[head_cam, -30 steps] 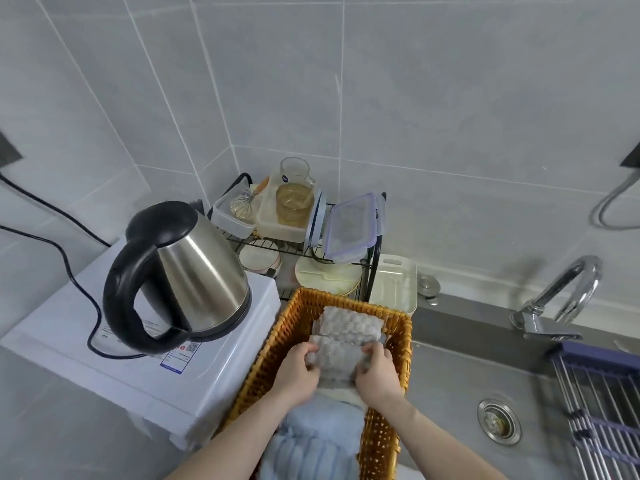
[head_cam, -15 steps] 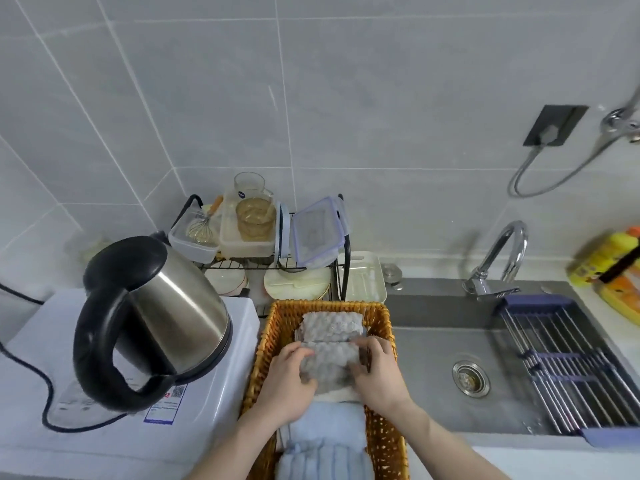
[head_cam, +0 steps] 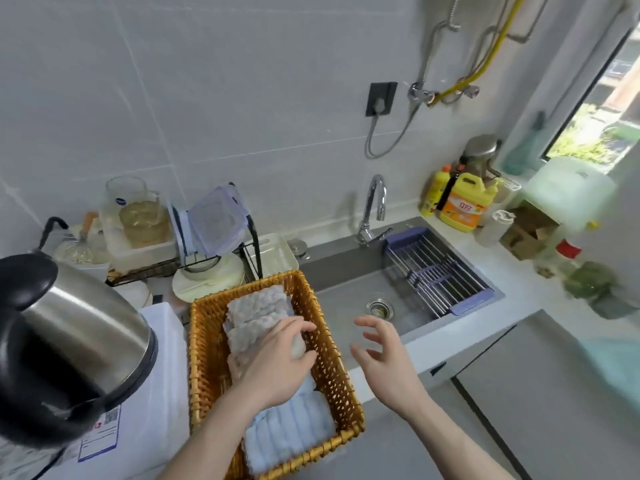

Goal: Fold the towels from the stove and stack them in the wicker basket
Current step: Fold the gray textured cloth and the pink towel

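Note:
A wicker basket point(head_cam: 329, 355) stands on the counter between a white appliance and the sink. Folded grey waffle towels point(head_cam: 258, 310) lie in its far half, and folded light blue towels point(head_cam: 294, 427) lie in its near half. My left hand point(head_cam: 273, 362) rests on the grey towels inside the basket, fingers reaching over the stack's right edge. Out over the sink's near edge, to the right of the basket, my right hand point(head_cam: 388, 355) hovers with its fingers spread and holds nothing. No stove is in view.
A steel kettle point(head_cam: 69, 344) sits on the white appliance point(head_cam: 162, 393) at left. Behind the basket is a dish rack point(head_cam: 180, 251) with containers. The sink point(head_cam: 349, 306) holds a purple drainer point(head_cam: 436, 271). Detergent bottles point(head_cam: 460, 202) stand at the back right.
My right hand has let go of the grey towel and moved out of the basket to the right, over the sink edge. The view has swung rightwards. My left hand stays on the towels.

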A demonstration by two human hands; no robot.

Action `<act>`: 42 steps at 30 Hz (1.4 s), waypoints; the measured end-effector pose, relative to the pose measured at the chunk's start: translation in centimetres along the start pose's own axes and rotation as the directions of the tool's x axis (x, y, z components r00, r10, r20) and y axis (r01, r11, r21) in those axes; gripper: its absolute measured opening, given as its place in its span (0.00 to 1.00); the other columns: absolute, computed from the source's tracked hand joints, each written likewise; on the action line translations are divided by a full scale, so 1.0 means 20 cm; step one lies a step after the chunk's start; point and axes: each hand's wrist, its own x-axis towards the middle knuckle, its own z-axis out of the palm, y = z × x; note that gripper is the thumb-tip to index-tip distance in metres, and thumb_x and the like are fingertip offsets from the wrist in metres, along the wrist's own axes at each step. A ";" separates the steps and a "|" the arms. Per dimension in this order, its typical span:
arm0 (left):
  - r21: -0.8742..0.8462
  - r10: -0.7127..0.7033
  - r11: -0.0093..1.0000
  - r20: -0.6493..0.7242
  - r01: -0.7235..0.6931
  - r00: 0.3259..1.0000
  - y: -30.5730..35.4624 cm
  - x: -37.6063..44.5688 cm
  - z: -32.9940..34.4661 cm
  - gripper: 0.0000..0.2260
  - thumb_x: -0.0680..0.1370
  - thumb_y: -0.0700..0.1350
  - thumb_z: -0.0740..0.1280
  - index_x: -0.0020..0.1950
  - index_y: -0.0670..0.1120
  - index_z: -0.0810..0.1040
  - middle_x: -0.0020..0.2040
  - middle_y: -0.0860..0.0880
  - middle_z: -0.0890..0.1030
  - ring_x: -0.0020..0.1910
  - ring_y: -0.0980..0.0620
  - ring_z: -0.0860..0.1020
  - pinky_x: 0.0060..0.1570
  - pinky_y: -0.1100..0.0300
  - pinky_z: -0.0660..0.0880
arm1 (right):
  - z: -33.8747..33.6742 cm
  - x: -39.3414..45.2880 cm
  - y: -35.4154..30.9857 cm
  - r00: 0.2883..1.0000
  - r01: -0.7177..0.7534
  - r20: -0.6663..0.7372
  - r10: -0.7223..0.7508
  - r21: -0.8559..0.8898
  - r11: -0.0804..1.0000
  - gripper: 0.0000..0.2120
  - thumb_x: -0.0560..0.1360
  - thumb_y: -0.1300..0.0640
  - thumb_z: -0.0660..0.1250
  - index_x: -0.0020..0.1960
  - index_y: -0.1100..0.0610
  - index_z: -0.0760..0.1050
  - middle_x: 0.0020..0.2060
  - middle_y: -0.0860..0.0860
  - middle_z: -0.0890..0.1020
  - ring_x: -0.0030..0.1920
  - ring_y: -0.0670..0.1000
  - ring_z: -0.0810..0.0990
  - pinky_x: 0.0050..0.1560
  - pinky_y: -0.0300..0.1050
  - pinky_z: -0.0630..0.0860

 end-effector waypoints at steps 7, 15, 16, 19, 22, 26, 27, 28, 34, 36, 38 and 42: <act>0.052 0.233 0.969 0.152 -0.243 0.960 0.47 0.03 0.29 0.16 0.80 0.55 0.66 0.67 0.64 0.71 0.72 0.66 0.65 0.73 0.60 0.64 0.75 0.56 0.61 | -0.60 -0.42 0.12 0.963 -0.091 -0.241 0.121 0.131 0.987 0.16 0.79 0.57 0.66 0.61 0.38 0.75 0.61 0.37 0.76 0.63 0.34 0.74 0.50 0.26 0.73; -0.037 0.476 0.873 0.283 -0.487 0.833 1.21 -0.06 0.92 0.16 0.78 0.53 0.68 0.64 0.65 0.72 0.72 0.65 0.67 0.72 0.61 0.65 0.72 0.58 0.62 | -1.39 -1.02 0.47 0.858 -0.125 -0.480 0.182 0.148 0.981 0.18 0.80 0.58 0.67 0.64 0.38 0.75 0.66 0.33 0.74 0.61 0.29 0.74 0.55 0.29 0.74; -0.044 0.498 0.859 0.298 -0.510 0.814 1.30 -0.09 1.01 0.16 0.78 0.54 0.68 0.64 0.65 0.72 0.72 0.65 0.67 0.72 0.61 0.66 0.72 0.58 0.63 | -1.48 -1.10 0.52 0.840 -0.136 -0.505 0.198 0.157 0.978 0.18 0.80 0.57 0.67 0.64 0.38 0.75 0.65 0.33 0.74 0.61 0.29 0.74 0.55 0.30 0.74; -0.071 0.562 0.815 0.340 -0.575 0.754 1.58 -0.16 1.28 0.17 0.77 0.54 0.70 0.64 0.65 0.73 0.71 0.64 0.68 0.72 0.62 0.65 0.73 0.59 0.62 | -1.76 -1.34 0.67 0.782 -0.172 -0.576 0.239 0.169 0.970 0.18 0.80 0.56 0.67 0.64 0.36 0.74 0.64 0.33 0.74 0.61 0.29 0.73 0.54 0.30 0.73; -0.105 0.615 0.770 0.386 -0.630 0.688 1.83 -0.25 1.52 0.16 0.78 0.52 0.71 0.64 0.63 0.74 0.71 0.64 0.68 0.72 0.61 0.66 0.73 0.60 0.61 | -1.99 -1.54 0.80 0.715 -0.201 -0.642 0.275 0.189 0.961 0.18 0.80 0.56 0.68 0.63 0.36 0.74 0.64 0.35 0.76 0.60 0.30 0.74 0.53 0.29 0.72; -0.165 0.666 0.712 0.466 -0.683 0.582 2.12 -0.38 1.82 0.16 0.78 0.52 0.70 0.65 0.62 0.74 0.71 0.63 0.68 0.72 0.62 0.65 0.70 0.64 0.60 | -2.25 -1.79 0.92 0.620 -0.213 -0.719 0.312 0.229 0.950 0.18 0.79 0.57 0.69 0.63 0.38 0.75 0.63 0.36 0.77 0.61 0.34 0.76 0.51 0.26 0.72; -0.184 0.678 0.696 0.485 -0.694 0.552 2.19 -0.41 1.90 0.16 0.78 0.52 0.70 0.65 0.62 0.74 0.71 0.63 0.68 0.72 0.62 0.65 0.70 0.65 0.60 | -2.30 -1.86 0.95 0.592 -0.208 -0.739 0.322 0.245 0.947 0.18 0.79 0.58 0.69 0.63 0.38 0.75 0.64 0.35 0.77 0.62 0.35 0.77 0.51 0.26 0.73; -0.202 0.690 0.680 0.502 -0.705 0.521 2.27 -0.44 1.97 0.16 0.78 0.52 0.70 0.65 0.61 0.74 0.71 0.63 0.69 0.72 0.62 0.66 0.70 0.66 0.60 | -2.35 -1.93 0.98 0.562 -0.208 -0.757 0.333 0.260 0.943 0.18 0.79 0.58 0.69 0.63 0.38 0.75 0.64 0.35 0.77 0.62 0.36 0.77 0.51 0.28 0.74; -0.304 0.737 0.583 0.587 -0.753 0.334 2.67 -0.58 2.45 0.16 0.77 0.50 0.71 0.64 0.61 0.75 0.70 0.61 0.70 0.71 0.61 0.68 0.73 0.62 0.62 | -2.62 -2.31 1.15 0.356 -0.248 -0.836 0.418 0.347 0.905 0.18 0.79 0.59 0.70 0.63 0.39 0.76 0.63 0.38 0.78 0.60 0.32 0.76 0.48 0.25 0.73; -0.327 0.743 0.553 0.609 -0.766 0.277 2.79 -0.61 2.60 0.17 0.77 0.50 0.71 0.64 0.61 0.75 0.70 0.60 0.70 0.71 0.60 0.68 0.73 0.60 0.62 | -2.71 -2.41 1.20 0.291 -0.259 -0.849 0.442 0.375 0.890 0.18 0.79 0.60 0.70 0.62 0.40 0.77 0.62 0.39 0.79 0.59 0.30 0.76 0.47 0.24 0.73; -0.351 0.743 0.533 0.629 -0.769 0.228 2.91 -0.64 2.74 0.17 0.78 0.50 0.70 0.65 0.61 0.74 0.70 0.61 0.69 0.71 0.60 0.67 0.72 0.60 0.63 | -2.81 -2.49 1.26 0.238 -0.276 -0.857 0.458 0.393 0.877 0.18 0.79 0.60 0.70 0.62 0.40 0.77 0.62 0.39 0.79 0.59 0.31 0.77 0.46 0.24 0.73; -0.383 0.723 0.511 0.675 -0.770 0.144 3.13 -0.61 3.03 0.18 0.78 0.52 0.69 0.68 0.62 0.72 0.71 0.64 0.66 0.73 0.60 0.65 0.71 0.63 0.60 | -3.06 -2.56 1.40 0.174 -0.312 -0.860 0.479 0.413 0.855 0.18 0.78 0.58 0.70 0.61 0.37 0.76 0.61 0.40 0.80 0.58 0.35 0.79 0.44 0.32 0.74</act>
